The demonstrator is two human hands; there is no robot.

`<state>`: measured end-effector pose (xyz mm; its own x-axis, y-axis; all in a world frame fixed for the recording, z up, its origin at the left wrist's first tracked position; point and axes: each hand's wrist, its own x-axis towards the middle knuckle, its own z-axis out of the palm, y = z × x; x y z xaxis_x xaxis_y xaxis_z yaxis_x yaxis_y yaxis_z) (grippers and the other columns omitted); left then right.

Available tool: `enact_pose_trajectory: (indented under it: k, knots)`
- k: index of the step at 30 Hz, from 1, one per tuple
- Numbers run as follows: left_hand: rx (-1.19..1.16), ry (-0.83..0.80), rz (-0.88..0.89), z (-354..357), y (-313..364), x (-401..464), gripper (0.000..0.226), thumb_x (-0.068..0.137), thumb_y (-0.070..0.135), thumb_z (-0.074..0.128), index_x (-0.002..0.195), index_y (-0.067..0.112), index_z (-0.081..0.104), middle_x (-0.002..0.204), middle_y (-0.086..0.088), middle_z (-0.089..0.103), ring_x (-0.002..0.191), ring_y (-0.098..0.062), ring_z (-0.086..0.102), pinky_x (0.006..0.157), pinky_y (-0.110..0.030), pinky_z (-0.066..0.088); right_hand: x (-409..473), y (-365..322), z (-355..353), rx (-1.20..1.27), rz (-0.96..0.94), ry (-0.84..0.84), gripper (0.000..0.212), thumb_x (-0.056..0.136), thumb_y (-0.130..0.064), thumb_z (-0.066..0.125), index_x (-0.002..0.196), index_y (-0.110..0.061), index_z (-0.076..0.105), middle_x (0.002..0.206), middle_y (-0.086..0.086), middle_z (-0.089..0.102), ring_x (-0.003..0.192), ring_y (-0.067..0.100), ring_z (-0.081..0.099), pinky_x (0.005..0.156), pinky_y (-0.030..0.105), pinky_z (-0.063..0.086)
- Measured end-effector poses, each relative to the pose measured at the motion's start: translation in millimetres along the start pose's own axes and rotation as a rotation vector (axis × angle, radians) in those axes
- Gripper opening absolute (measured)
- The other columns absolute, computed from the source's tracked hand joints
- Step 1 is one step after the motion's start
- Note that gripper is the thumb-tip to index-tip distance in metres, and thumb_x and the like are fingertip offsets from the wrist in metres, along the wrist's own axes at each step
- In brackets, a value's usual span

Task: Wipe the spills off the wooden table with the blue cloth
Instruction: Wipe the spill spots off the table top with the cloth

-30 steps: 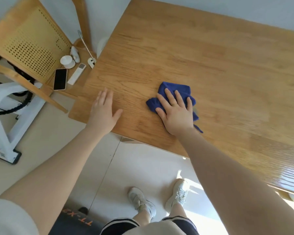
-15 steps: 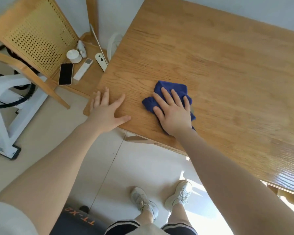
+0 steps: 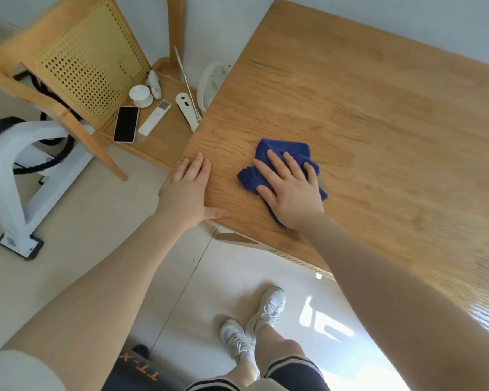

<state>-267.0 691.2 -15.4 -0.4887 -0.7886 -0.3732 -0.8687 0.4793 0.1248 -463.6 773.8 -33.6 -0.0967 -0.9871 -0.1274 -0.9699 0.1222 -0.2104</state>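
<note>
A crumpled blue cloth (image 3: 280,152) lies on the wooden table (image 3: 378,114) near its front left corner. My right hand (image 3: 291,190) presses flat on the cloth with straight, spread fingers and covers much of it. My left hand (image 3: 188,190) rests flat on the table's left corner, fingers straight along the edge and thumb stretched out along the near edge. No spill is plain to see on the wood; a small dark patch shows just right of the cloth.
Left of the table stands a wooden chair (image 3: 76,52) with a cane back; on its seat lie a phone (image 3: 126,124), a white remote (image 3: 154,118) and small white items. A white frame (image 3: 17,170) stands on the floor farther left. My feet are below the table edge.
My left hand slid left from the tabletop to the table's corner. My right hand with the cloth stayed in about the same place on the table while the view shifted.
</note>
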Motion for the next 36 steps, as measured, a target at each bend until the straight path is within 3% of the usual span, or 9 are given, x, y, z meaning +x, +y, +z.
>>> enact_pose_trajectory:
  k: [4, 7, 10, 14, 18, 22, 28, 32, 36]
  knots:
    - [-0.014, 0.009, 0.006, 3, 0, -2, 0.118, 0.065, 0.073, 0.058, 0.15, 0.018, -0.004, 0.158, 0.001, -0.008, 0.145, -0.023, -0.002, 0.117, -0.04, 0.009, 27, 1, -2, -0.023, 0.147, 0.018, 0.049, 0.097, -0.049, 0.02, 0.145, -0.04, 0.014, 0.157, -0.005, 0.009, 0.145, 0.022, 0.002, 0.113, 0.051, -0.001]
    - [0.031, -0.03, 0.055, -6, -5, -2, 0.113, 0.069, 0.068, 0.06, 0.15, 0.018, -0.001, 0.159, 0.001, -0.006, 0.145, -0.024, 0.001, 0.115, -0.041, 0.018, 5, -18, 7, -0.123, -0.043, 0.001, 0.055, 0.093, -0.051, 0.015, 0.146, -0.035, 0.016, 0.156, -0.001, 0.016, 0.144, 0.026, 0.01, 0.112, 0.054, 0.006]
    - [0.082, -0.123, 0.135, -26, -17, 1, 0.098, 0.079, 0.054, 0.062, 0.15, 0.021, 0.004, 0.158, 0.002, -0.006, 0.145, -0.021, 0.003, 0.114, -0.039, 0.021, -25, -40, 17, -0.152, -0.289, -0.05, 0.053, 0.09, -0.051, 0.024, 0.138, -0.032, 0.037, 0.146, 0.001, 0.041, 0.135, 0.029, 0.036, 0.106, 0.059, 0.025]
    - [0.042, -0.171, 0.063, -35, -20, -1, 0.097, 0.081, 0.045, 0.065, 0.15, 0.024, 0.002, 0.158, -0.002, -0.014, 0.145, -0.026, 0.001, 0.115, -0.04, 0.017, -3, -28, 10, -0.083, -0.4, -0.121, 0.053, 0.089, -0.055, 0.023, 0.137, -0.036, 0.037, 0.147, -0.003, 0.038, 0.137, 0.025, 0.034, 0.108, 0.055, 0.02]
    - [-0.112, -0.181, -0.065, -33, -20, -3, 0.11, 0.076, 0.04, 0.073, 0.149, 0.019, -0.006, 0.158, -0.003, -0.008, 0.144, -0.027, 0.003, 0.116, -0.041, 0.02, 56, -19, -4, -0.028, -0.186, -0.078, 0.054, 0.093, -0.056, 0.015, 0.145, -0.04, 0.015, 0.157, -0.007, 0.011, 0.145, 0.02, 0.004, 0.113, 0.05, 0.0]
    - [-0.12, -0.148, -0.059, -36, -18, -3, 0.117, 0.071, 0.039, 0.078, 0.149, 0.018, -0.006, 0.159, -0.004, 0.0, 0.144, -0.026, 0.009, 0.116, -0.038, 0.021, 65, -31, -2, -0.023, -0.057, -0.033, 0.051, 0.097, -0.049, 0.022, 0.146, -0.037, 0.012, 0.157, -0.003, 0.008, 0.145, 0.023, 0.001, 0.112, 0.053, -0.003]
    - [-0.127, -0.176, -0.015, -41, -27, -3, 0.123, 0.063, 0.038, 0.082, 0.15, 0.017, -0.003, 0.158, -0.001, 0.006, 0.142, -0.023, 0.018, 0.112, -0.035, 0.029, 8, -63, 15, -0.076, -0.334, -0.176, 0.054, 0.089, -0.051, 0.021, 0.135, -0.033, 0.043, 0.143, -0.001, 0.044, 0.133, 0.025, 0.04, 0.107, 0.054, 0.014]
    - [-0.185, -0.263, 0.043, -42, -40, 0, 0.126, 0.066, 0.031, 0.081, 0.148, 0.023, -0.014, 0.158, 0.005, -0.003, 0.143, -0.018, 0.015, 0.113, -0.035, 0.028, 54, -44, -2, -0.07, -0.412, -0.174, 0.056, 0.09, -0.057, 0.014, 0.144, -0.041, 0.017, 0.156, -0.008, 0.013, 0.144, 0.02, 0.008, 0.113, 0.05, -0.001]
    - [-0.384, -0.267, 0.092, -34, -59, 6, 0.124, 0.069, 0.03, 0.081, 0.149, 0.024, -0.013, 0.158, 0.007, 0.001, 0.143, -0.011, 0.014, 0.115, -0.03, 0.022, 80, -60, -4, -0.047, -0.15, -0.112, 0.052, 0.097, -0.051, 0.02, 0.145, -0.042, 0.005, 0.157, -0.01, 0.0, 0.144, 0.019, -0.005, 0.113, 0.049, -0.007]
